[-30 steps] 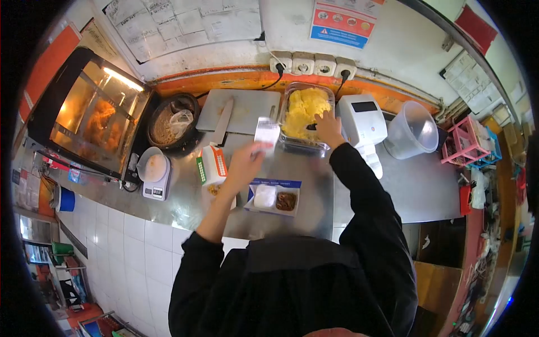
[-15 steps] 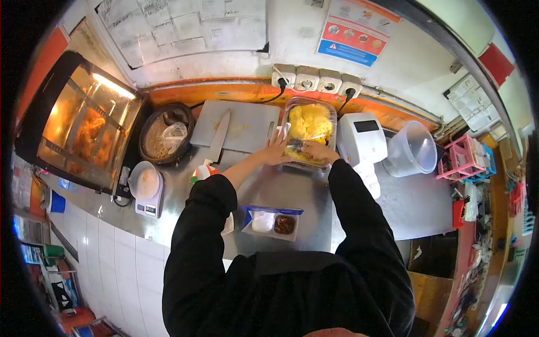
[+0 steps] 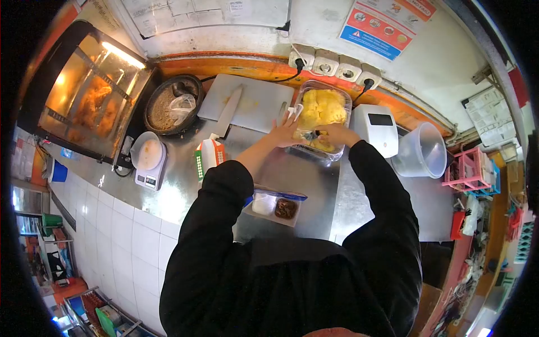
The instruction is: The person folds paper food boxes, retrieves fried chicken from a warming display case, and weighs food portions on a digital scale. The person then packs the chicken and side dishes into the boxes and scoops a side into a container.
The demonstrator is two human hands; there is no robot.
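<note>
A clear plastic container (image 3: 349, 106) of yellow food pieces (image 3: 321, 110) stands against the back wall. My left hand (image 3: 284, 132) lies along its left side, fingers stretched out beside a small white piece (image 3: 295, 110). Over the front part of the container, my right hand (image 3: 336, 135) reaches in from the right with its fingers curled down. Something dark shows at its fingertips, too small to name. Left of the container are a grey cutting board (image 3: 255, 101) and a large knife (image 3: 229, 112) lying across it.
A lit display warmer (image 3: 90, 95), a stone mortar (image 3: 163, 109) and a kitchen scale (image 3: 149, 178) stand at left. A carton (image 3: 210, 154) and an opened box with rice and dark sauce (image 3: 287, 209) lie nearer. Right are a white machine (image 3: 377, 132) and clear bucket (image 3: 421, 151).
The view has shifted, so the counter sits differently in it. My right hand has drawn in further over the container's front, its fingers more curled. My left hand stays at the left side.
</note>
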